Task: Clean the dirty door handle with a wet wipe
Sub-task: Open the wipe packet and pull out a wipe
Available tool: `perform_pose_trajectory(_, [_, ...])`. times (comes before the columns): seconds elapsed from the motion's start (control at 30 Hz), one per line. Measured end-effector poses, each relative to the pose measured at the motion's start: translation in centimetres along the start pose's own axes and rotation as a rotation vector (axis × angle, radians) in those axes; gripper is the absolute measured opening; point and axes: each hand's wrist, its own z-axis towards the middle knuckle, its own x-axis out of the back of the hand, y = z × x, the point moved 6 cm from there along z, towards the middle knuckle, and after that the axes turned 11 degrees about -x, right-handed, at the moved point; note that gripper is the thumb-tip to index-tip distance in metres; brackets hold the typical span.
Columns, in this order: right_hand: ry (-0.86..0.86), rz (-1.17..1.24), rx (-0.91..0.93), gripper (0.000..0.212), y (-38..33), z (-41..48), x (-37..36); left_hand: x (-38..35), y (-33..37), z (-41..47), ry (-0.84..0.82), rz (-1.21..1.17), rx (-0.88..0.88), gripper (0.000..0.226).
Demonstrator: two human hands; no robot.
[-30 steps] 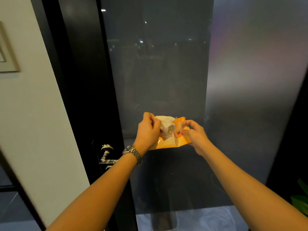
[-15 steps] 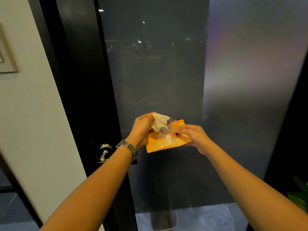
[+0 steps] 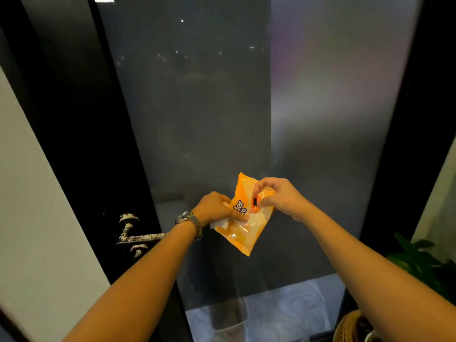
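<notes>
The door handle (image 3: 133,234) is recorded low on the dark door, left of both hands, crusted with whitish grime and untouched. A wet wipe (image 3: 219,224) is held bunched in the left hand (image 3: 213,208), whose fingers are curled round it, against the orange wipe pack (image 3: 243,233). The pack's clear flap is pinched by the fingers (image 3: 259,188) of the right hand (image 3: 280,197). Extraction of the wipe is judged complete or nearly so. Wiping of the handle is not yet begun.

Dim frosted glass (image 3: 222,107) at twelve o'clock, set in a black frame (image 3: 81,119); pale wall (image 3: 29,193) at nine; green plant (image 3: 419,257) at four; wicker basket (image 3: 345,327) at five; pale floor (image 3: 283,312) at six.
</notes>
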Motion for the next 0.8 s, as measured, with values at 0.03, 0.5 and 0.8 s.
perform_pose_trajectory(0.03, [0.016, 0.025, -0.003, 0.030, 0.4, -0.1, 0.6, -0.7, -0.2, 0.0, -0.030, -0.047, 0.008, 0.040])
perform_pose_trajectory(0.5, [0.219, 0.555, -0.456, 0.020, 14.3, -4.8, 6.2, -12.2, 3.6, 5.0, -0.177, -0.273, -0.073, 0.041])
perform_pose_trajectory(0.8, [0.540, 0.790, -0.683, 0.027, 25.3, -11.3, 10.5, -24.9, -0.2, 4.7, -0.469, -0.358, 0.151, 0.026])
